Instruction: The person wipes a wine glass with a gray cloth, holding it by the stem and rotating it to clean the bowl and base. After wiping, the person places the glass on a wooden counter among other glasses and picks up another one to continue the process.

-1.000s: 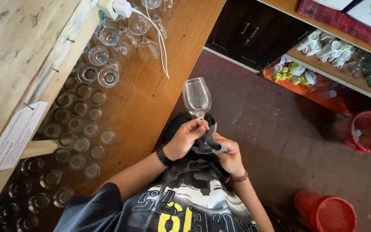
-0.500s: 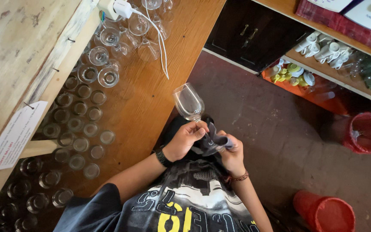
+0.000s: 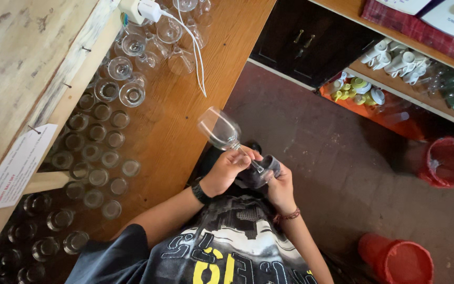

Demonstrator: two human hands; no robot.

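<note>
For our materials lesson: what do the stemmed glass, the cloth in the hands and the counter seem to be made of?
Stemmed glass: clear glass, see-through and glossy. Cloth: soft dark grey fabric, probably, folding around the stem. Counter: brown wood, apparently varnished, with visible grain and faint sheen.

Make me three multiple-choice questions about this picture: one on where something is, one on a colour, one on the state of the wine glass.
1. Where are the rows of small glasses?
A. On the wooden counter
B. On the floor
C. In a bucket

2. What colour are the two buckets?
A. Blue
B. Red
C. White

3. How is the wine glass held?
A. Upright
B. Lying on the counter
C. Tilted, bowl pointing up-left

Answers: 1 A, they stand on the brown wood; 2 B, both are red; 3 C, the left hand and right hand hold its stem and a dark cloth.
</note>
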